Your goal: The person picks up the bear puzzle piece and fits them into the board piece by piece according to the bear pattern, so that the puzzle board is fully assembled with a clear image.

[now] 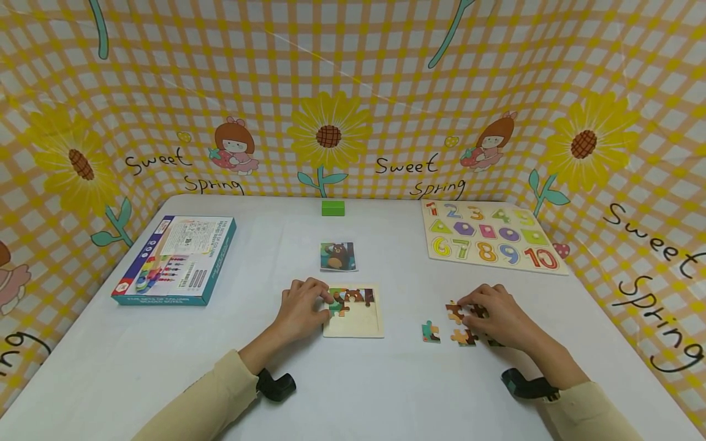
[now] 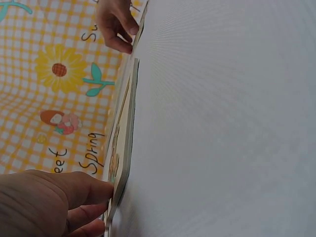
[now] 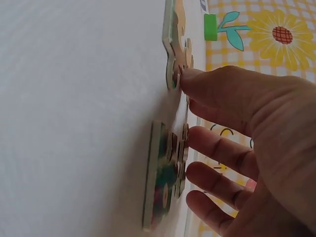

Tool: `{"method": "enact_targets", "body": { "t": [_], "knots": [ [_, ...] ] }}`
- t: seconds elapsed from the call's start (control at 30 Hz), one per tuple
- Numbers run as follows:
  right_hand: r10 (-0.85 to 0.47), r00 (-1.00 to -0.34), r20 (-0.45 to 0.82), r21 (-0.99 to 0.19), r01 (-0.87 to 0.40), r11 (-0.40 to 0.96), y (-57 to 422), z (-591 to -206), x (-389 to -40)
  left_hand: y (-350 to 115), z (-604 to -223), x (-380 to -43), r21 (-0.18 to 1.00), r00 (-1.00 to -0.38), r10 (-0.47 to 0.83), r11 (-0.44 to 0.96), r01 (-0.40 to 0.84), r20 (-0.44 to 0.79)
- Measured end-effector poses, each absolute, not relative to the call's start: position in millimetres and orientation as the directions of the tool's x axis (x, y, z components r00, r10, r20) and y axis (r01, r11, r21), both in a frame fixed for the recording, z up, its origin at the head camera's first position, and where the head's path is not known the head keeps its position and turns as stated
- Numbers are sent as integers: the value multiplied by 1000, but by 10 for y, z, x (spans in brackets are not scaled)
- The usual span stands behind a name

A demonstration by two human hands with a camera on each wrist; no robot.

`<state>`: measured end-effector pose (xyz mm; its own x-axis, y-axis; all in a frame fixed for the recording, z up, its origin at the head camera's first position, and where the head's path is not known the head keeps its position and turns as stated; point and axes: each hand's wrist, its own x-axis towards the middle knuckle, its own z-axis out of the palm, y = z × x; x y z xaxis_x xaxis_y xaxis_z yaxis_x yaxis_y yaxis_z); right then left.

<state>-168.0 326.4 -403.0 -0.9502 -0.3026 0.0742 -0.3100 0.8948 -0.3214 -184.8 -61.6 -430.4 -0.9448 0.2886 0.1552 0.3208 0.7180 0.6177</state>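
Observation:
In the head view, a wooden jigsaw tray (image 1: 353, 327) lies on the white table, with bear-picture pieces (image 1: 353, 296) along its upper part. My left hand (image 1: 302, 309) holds the tray's left edge, thumb and curled fingertips on its frame and corner pieces. Further right, my right hand (image 1: 499, 315) pinches a brown puzzle piece (image 1: 455, 312) between thumb and index finger, low over the table. Beside it lie a brown-and-tan piece (image 1: 464, 337) and a green piece (image 1: 431, 331). Other pieces (image 3: 160, 182) sit under the right palm, partly hidden in the head view.
Behind the tray lies a bear picture card (image 1: 337, 256), with a green block (image 1: 333, 208) further back. A boxed toy (image 1: 175, 260) stands at left. The number-and-shape board (image 1: 491, 236) lies at the back right. A checked cloth (image 1: 353, 79) encloses the table's back and sides.

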Motion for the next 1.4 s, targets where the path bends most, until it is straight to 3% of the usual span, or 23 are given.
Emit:
{"method": "enact_targets", "body": {
  "t": [0.83, 1.4],
  "knots": [
    [-286, -957, 52, -330, -287, 899, 3269, -4052, -1702, -619, -4277, -1829, 629, -944, 290, 708, 320, 154],
    [-288, -951, 109, -300, -308, 903, 3137, -3985, -1743, -615, -4280, -1833, 619, -945, 290, 717, 320, 153]
  ]
}}
